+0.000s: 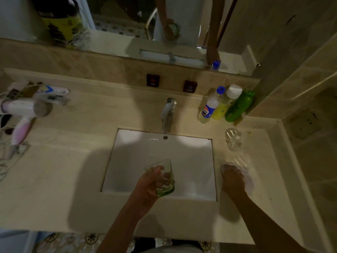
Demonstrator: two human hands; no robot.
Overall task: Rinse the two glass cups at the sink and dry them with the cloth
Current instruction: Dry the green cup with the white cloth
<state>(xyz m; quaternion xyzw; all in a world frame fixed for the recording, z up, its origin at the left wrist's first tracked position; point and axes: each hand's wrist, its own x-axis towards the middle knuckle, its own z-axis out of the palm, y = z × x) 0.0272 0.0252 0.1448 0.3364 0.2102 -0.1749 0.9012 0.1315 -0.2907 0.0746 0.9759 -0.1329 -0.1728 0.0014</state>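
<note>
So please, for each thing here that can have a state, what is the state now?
Green glass cup: tilted, held over the sink.
Left hand: gripping the green glass cup.
Clear glass cup: on the counter, right of the sink, not held.
Cloth: on the counter, under the right hand.
Faucet: no water visible.
Hair dryer: lying on the counter.

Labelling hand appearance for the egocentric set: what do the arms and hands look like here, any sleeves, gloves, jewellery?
Both forearms are bare to the bottom frame edge: no sleeves show. The left hand and right hand wear no gloves. No watch, bracelet or ring is visible, though the light is dim and the fingers are partly hidden, so small items could be missed. No markings can be made out on either arm.
</note>
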